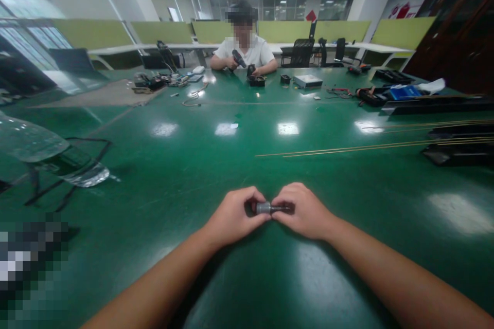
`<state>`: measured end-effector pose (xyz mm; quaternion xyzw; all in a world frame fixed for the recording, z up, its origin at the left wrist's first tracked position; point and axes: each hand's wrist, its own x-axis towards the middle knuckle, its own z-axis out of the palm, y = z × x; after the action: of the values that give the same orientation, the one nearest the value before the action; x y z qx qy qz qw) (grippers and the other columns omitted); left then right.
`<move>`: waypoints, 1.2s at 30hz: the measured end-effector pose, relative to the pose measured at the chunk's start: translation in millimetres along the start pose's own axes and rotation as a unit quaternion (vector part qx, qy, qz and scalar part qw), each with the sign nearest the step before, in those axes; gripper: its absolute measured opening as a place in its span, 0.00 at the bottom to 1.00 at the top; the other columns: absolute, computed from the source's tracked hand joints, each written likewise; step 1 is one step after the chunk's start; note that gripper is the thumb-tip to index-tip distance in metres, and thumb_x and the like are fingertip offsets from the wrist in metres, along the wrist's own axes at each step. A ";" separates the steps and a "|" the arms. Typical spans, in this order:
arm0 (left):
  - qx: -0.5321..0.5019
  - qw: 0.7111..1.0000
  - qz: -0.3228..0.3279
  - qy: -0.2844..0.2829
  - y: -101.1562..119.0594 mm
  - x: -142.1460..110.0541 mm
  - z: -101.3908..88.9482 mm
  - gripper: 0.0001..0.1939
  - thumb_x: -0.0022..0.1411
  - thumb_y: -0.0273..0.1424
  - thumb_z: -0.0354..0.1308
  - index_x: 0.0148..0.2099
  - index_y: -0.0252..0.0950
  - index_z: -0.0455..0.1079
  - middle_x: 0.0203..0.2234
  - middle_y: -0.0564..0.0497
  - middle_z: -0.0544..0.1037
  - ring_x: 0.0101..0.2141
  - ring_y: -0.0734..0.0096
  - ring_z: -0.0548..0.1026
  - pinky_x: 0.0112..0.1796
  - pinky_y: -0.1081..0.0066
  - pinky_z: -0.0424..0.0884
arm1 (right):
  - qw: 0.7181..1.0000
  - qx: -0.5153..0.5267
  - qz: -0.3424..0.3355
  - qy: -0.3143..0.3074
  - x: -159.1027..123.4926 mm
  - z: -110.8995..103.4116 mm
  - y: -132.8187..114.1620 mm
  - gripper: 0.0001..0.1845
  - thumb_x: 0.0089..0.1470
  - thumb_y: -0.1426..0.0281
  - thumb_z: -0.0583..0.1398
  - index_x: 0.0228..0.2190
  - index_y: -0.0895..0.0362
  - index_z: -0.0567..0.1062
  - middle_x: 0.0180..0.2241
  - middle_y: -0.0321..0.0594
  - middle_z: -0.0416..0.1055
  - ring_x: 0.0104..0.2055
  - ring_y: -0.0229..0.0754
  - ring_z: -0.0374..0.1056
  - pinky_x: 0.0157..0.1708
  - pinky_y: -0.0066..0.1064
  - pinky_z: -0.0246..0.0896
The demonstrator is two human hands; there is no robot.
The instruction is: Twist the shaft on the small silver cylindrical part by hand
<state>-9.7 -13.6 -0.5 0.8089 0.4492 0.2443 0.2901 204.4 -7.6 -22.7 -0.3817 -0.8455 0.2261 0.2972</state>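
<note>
A small metal cylinder with a thin dark shaft point(264, 208) lies level between my hands, low over the green table. My left hand point(236, 216) is closed round its thick silver end, with thumb and forefinger on it. The thin shaft points to the right, where the fingers of my right hand point(304, 211) pinch it. Both hands nearly meet at the thumbs. My fingers partly hide both ends of the piece, and its exact kind cannot be made out.
Green table point(185, 267) under my arms. A large clear plastic bottle point(50, 149) lies at left, near a pixelated dark object point(31, 252). Thin brass-coloured rods point(347, 149) and black metal profiles point(459, 154) lie right. Opposite, a person point(244, 51) holds a power drill point(238, 58).
</note>
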 end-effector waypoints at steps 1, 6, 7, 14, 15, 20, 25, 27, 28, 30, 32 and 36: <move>0.005 1.000 0.004 -0.002 0.5 0.5 0.1 0.08 0.55 0.31 0.65 0.38 0.35 0.72 0.30 0.51 0.77 0.31 0.70 0.74 0.33 0.72 0.68 | 1.000 0.005 -0.003 0.002 -0.5 -0.5 -0.4 0.05 0.50 0.70 0.67 0.33 0.55 0.78 0.31 0.36 0.76 0.36 0.40 0.69 0.44 0.36 0.55; 0.023 0.999 0.026 -0.002 -0.1 1.7 1.6 0.07 0.55 0.29 0.64 0.36 0.35 0.71 0.31 0.51 0.75 0.32 0.69 0.73 0.34 0.71 0.67 | 1.000 0.013 -0.009 0.007 -2.0 -0.2 1.2 0.05 0.50 0.72 0.66 0.33 0.54 0.78 0.30 0.36 0.76 0.36 0.40 0.69 0.44 0.36 0.56; 0.022 0.999 0.030 -0.005 -0.7 1.6 1.9 0.07 0.55 0.29 0.64 0.36 0.35 0.70 0.31 0.51 0.75 0.32 0.69 0.72 0.34 0.71 0.66 | 1.000 0.013 -0.010 0.005 -2.2 0.0 1.8 0.04 0.51 0.72 0.66 0.33 0.54 0.78 0.30 0.36 0.75 0.36 0.40 0.69 0.44 0.36 0.56; 0.031 0.997 0.063 -0.010 -1.8 2.0 1.6 0.09 0.54 0.30 0.64 0.37 0.35 0.69 0.32 0.50 0.74 0.34 0.66 0.72 0.37 0.69 0.67 | 1.000 0.019 -0.012 -0.008 -3.0 -1.4 1.2 0.03 0.52 0.73 0.65 0.32 0.55 0.78 0.29 0.36 0.75 0.34 0.40 0.67 0.43 0.36 0.55; 0.034 0.997 0.071 -0.008 -1.4 2.4 1.6 0.09 0.54 0.31 0.64 0.37 0.35 0.69 0.32 0.49 0.74 0.35 0.66 0.72 0.37 0.69 0.67 | 1.000 0.019 -0.014 -0.009 -3.1 -1.7 0.9 0.03 0.52 0.73 0.65 0.32 0.55 0.78 0.29 0.36 0.74 0.34 0.40 0.67 0.42 0.36 0.56; 0.039 0.996 0.085 -0.010 0.2 4.2 2.3 0.08 0.55 0.30 0.62 0.37 0.35 0.68 0.31 0.49 0.74 0.33 0.66 0.71 0.36 0.69 0.66 | 1.000 0.019 -0.013 -0.007 -3.5 -2.4 1.4 0.03 0.51 0.74 0.65 0.31 0.55 0.78 0.28 0.36 0.73 0.33 0.40 0.66 0.40 0.35 0.56; 0.032 0.997 0.072 -0.009 -0.2 4.2 2.5 0.07 0.54 0.29 0.63 0.36 0.35 0.69 0.31 0.50 0.73 0.33 0.67 0.71 0.36 0.70 0.66 | 1.000 0.021 -0.014 -0.011 -3.0 -4.9 2.3 0.03 0.50 0.74 0.66 0.30 0.56 0.77 0.27 0.35 0.73 0.32 0.40 0.66 0.40 0.35 0.56; 0.028 0.997 0.070 -0.010 -0.8 4.2 2.4 0.08 0.54 0.29 0.64 0.36 0.35 0.69 0.31 0.50 0.74 0.34 0.67 0.72 0.36 0.70 0.66 | 1.000 0.020 -0.012 -0.014 -2.9 -6.2 2.4 0.03 0.50 0.74 0.66 0.30 0.56 0.78 0.27 0.35 0.73 0.32 0.40 0.66 0.39 0.34 0.56; 0.026 0.997 0.071 -0.009 -1.3 4.2 2.4 0.08 0.54 0.29 0.64 0.36 0.35 0.69 0.32 0.50 0.74 0.34 0.67 0.72 0.37 0.70 0.66 | 1.000 0.020 -0.012 -0.015 -3.0 -6.7 2.4 0.03 0.50 0.73 0.66 0.30 0.56 0.78 0.27 0.36 0.73 0.32 0.40 0.66 0.39 0.34 0.56; 0.022 0.997 0.073 -0.009 -2.3 4.5 2.4 0.08 0.54 0.29 0.65 0.36 0.35 0.69 0.32 0.50 0.74 0.34 0.67 0.72 0.37 0.69 0.66 | 1.000 0.019 -0.012 -0.017 -3.3 -7.3 2.4 0.03 0.50 0.73 0.66 0.30 0.56 0.78 0.27 0.36 0.73 0.31 0.39 0.66 0.39 0.34 0.56; 0.016 0.997 0.075 -0.013 -3.4 4.9 2.4 0.09 0.53 0.30 0.66 0.36 0.35 0.69 0.32 0.50 0.74 0.34 0.67 0.72 0.37 0.69 0.66 | 1.000 0.019 -0.011 -0.018 -4.0 -7.3 2.5 0.03 0.50 0.73 0.66 0.30 0.56 0.77 0.26 0.35 0.72 0.31 0.39 0.65 0.39 0.34 0.56; 0.011 0.997 0.073 -0.011 -4.4 5.4 2.3 0.09 0.53 0.30 0.65 0.36 0.35 0.69 0.32 0.50 0.74 0.34 0.67 0.72 0.37 0.70 0.66 | 1.000 0.015 -0.005 -0.016 -5.9 -6.3 3.3 0.03 0.50 0.73 0.65 0.30 0.56 0.77 0.27 0.35 0.71 0.32 0.39 0.65 0.38 0.33 0.56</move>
<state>-8.2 -7.6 -4.4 0.8453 0.3882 0.2510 0.2678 213.5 -9.2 -22.2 -0.3695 -0.8483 0.2437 0.2906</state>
